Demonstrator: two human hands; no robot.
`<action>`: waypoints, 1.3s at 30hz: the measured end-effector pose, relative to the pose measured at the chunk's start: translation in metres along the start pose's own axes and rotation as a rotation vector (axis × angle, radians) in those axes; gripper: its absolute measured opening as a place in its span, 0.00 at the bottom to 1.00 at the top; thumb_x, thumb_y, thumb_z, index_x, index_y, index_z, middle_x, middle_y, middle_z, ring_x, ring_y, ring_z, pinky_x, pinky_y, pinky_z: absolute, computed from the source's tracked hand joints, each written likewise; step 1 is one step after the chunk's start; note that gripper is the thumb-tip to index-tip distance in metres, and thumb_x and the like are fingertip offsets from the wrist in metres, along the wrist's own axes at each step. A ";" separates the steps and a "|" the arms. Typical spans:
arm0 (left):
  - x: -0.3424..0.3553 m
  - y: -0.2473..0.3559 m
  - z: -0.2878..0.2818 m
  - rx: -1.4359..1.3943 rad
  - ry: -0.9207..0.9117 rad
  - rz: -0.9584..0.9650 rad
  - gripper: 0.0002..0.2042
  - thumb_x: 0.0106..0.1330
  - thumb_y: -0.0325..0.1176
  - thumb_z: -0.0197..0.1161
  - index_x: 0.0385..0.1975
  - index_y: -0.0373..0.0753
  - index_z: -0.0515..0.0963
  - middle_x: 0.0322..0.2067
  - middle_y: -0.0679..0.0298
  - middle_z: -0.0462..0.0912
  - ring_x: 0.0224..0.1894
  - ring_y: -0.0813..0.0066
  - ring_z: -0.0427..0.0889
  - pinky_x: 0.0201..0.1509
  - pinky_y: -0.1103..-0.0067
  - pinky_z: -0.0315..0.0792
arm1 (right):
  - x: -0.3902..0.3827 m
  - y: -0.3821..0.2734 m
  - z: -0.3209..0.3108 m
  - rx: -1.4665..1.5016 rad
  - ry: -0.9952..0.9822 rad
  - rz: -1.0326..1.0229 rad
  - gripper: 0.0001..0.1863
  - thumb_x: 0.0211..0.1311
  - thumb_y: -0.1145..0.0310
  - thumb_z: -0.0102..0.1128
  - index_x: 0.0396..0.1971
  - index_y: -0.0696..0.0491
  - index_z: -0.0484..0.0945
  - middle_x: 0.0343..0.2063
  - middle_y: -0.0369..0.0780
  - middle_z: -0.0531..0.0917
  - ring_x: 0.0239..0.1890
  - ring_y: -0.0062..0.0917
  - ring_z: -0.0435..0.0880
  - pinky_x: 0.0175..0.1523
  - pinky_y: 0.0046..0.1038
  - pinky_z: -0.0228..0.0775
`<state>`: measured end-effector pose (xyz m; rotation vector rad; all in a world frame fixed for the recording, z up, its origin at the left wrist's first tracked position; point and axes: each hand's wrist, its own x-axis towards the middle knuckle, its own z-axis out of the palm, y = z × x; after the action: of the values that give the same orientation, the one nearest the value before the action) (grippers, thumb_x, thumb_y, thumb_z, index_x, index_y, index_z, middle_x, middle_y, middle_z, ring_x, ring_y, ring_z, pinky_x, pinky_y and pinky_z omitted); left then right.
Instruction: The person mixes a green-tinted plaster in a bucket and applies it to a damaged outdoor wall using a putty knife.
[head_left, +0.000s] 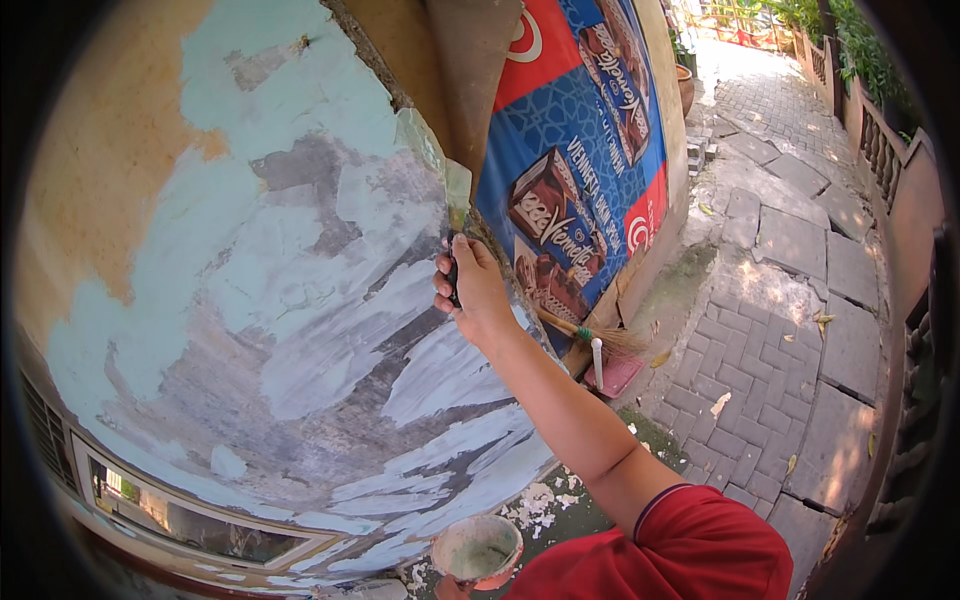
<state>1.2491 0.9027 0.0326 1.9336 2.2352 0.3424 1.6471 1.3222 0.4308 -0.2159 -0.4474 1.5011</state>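
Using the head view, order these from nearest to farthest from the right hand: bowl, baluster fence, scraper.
1. Scraper: in the right hand, blade pointing up.
2. Bowl: below, near the lower edge, left hand at its side.
3. Baluster fence: far right, across the paved path.

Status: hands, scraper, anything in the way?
Right hand gripping scraper at edge of wall. Left hand, mostly cut off, at bowl. Broom and dustpan off right, clear of scraper.

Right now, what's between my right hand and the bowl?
In the head view, only wall with patchy pale-blue and grey patches shows between your right hand and the bowl.
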 end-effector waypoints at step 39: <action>-0.003 -0.003 0.001 0.099 0.059 0.071 0.25 0.56 0.58 0.65 0.26 0.37 0.78 0.22 0.51 0.81 0.27 0.48 0.80 0.33 0.56 0.71 | -0.006 -0.027 0.015 -0.081 0.064 -0.098 0.12 0.75 0.61 0.41 0.41 0.55 0.64 0.25 0.34 0.69 0.15 0.19 0.68 0.19 0.31 0.74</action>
<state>1.2472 0.8990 0.0306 2.0834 2.2644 0.3082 1.6657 1.3122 0.4549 -0.3012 -0.4619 1.3776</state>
